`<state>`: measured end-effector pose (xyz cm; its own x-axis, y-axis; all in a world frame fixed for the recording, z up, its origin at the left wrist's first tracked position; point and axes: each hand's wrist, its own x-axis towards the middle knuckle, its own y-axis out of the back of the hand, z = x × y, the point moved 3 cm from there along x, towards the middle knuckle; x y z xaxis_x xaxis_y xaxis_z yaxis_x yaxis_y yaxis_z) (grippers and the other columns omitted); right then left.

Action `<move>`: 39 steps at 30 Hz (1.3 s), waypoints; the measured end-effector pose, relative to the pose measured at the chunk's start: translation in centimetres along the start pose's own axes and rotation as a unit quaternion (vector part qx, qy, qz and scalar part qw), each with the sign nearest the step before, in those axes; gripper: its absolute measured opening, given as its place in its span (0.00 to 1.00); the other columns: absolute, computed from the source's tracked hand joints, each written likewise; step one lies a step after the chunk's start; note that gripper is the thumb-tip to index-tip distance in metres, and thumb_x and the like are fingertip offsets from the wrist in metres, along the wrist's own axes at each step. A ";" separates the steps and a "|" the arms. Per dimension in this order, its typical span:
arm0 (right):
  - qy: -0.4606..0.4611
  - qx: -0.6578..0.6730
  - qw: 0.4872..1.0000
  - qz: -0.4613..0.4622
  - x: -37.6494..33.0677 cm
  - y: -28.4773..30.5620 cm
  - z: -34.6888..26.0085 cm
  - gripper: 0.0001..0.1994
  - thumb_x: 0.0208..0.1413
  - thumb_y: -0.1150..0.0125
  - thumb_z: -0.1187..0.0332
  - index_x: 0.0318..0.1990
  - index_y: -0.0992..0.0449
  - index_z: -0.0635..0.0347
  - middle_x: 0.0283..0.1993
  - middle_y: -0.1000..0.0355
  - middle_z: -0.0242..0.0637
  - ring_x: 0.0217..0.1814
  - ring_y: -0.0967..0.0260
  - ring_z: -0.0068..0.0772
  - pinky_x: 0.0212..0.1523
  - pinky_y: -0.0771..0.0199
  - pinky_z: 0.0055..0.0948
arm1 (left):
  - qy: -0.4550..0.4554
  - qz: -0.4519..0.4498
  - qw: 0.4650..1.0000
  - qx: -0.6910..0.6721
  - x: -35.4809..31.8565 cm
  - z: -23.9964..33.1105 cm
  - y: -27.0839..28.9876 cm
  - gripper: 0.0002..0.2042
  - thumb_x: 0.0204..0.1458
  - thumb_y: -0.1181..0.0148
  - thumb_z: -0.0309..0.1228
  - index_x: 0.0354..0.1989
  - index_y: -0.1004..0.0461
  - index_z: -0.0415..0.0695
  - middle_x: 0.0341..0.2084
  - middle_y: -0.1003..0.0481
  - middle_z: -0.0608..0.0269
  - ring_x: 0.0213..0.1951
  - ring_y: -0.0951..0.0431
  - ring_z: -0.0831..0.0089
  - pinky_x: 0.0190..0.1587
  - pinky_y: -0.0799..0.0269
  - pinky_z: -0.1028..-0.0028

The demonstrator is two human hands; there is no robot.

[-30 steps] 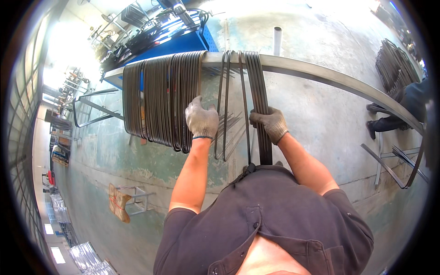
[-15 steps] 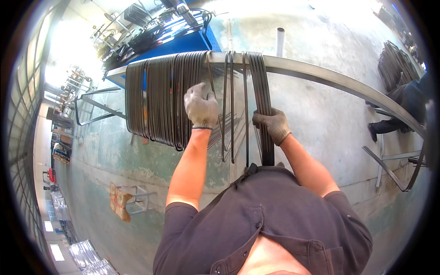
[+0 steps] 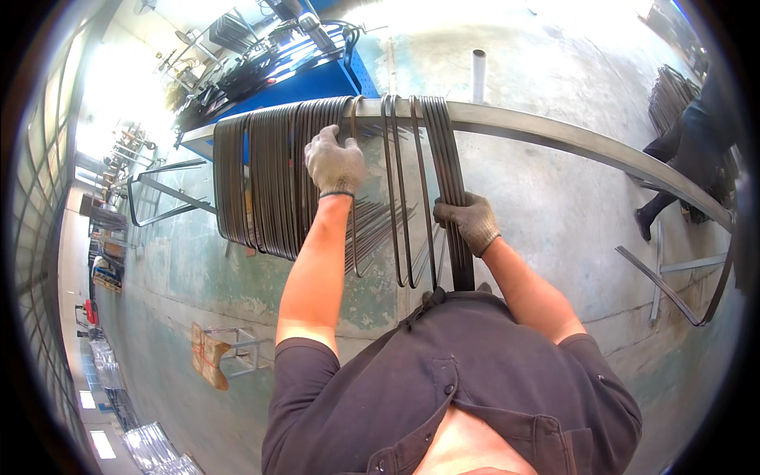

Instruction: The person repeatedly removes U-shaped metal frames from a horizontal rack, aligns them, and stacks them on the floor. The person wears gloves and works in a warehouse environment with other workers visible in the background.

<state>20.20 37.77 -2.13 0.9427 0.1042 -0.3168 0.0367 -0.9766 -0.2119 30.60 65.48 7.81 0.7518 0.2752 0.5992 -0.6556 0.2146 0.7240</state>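
Observation:
A long row of dark bent metal rods, shaped like narrow hoops, hangs over a horizontal steel beam. My left hand, in a pale work glove, is at the right end of this row, fingers apart; whether the fingertips touch the rods is unclear. One single bent rod hangs just right of that hand. A few separate bent rods hang further right. My right hand, gloved too, is closed around a tight bundle of bent rods, whose lower ends reach my shirt.
Behind the beam stands a blue workbench heaped with metal parts. An upright pipe rises beyond the beam. Another person is at the far right, near stacked rods. A stool stands on the floor at lower left.
My left hand has shifted left and slightly up. The single rod's lower end has swung left, while the other separate rods' lower ends have moved right. My right hand keeps its grip.

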 end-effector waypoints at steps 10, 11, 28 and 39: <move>-0.011 -0.012 1.000 -0.001 0.3 0.7 0.4 0.17 0.60 0.20 0.67 0.51 0.14 0.72 0.38 0.16 0.38 0.36 0.20 0.28 0.41 0.19 0.31 | 0.023 -0.098 0.990 -0.096 0.3 3.2 -0.7 0.17 0.61 0.27 0.38 0.53 0.13 0.41 0.49 0.13 0.46 0.55 0.15 0.45 0.64 0.21 0.52; -0.008 -0.014 1.000 -0.002 0.4 0.8 0.5 0.18 0.60 0.19 0.67 0.51 0.14 0.72 0.38 0.16 0.38 0.36 0.20 0.28 0.41 0.19 0.31 | 0.046 -0.115 0.984 -0.126 0.6 3.4 -0.9 0.16 0.61 0.27 0.38 0.53 0.13 0.41 0.48 0.13 0.45 0.53 0.14 0.44 0.62 0.20 0.52; -0.010 0.003 1.000 0.012 -1.2 1.8 -0.2 0.21 0.65 0.21 0.61 0.55 0.13 0.72 0.45 0.11 0.37 0.43 0.17 0.23 0.47 0.15 0.31 | 0.291 -0.456 0.554 -0.633 -5.9 8.2 -5.9 0.19 0.72 0.33 0.25 0.69 0.23 0.38 0.57 0.16 0.56 0.55 0.14 0.57 0.62 0.16 0.56; 0.449 -0.406 0.700 0.379 -3.3 5.2 -6.8 0.36 0.60 0.18 0.43 0.67 0.20 0.58 0.66 0.20 0.49 0.72 0.26 0.58 0.73 0.28 0.54 | 0.200 -0.513 0.605 -0.575 -9.6 14.8 -6.3 0.18 0.64 0.28 0.23 0.61 0.18 0.37 0.49 0.13 0.61 0.50 0.13 0.69 0.55 0.17 0.66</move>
<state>19.49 31.12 4.08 0.6082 -0.3059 0.7325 -0.7546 -0.5094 0.4138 28.59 47.65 2.50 0.8785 -0.4006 -0.2604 0.3536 0.9116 -0.2096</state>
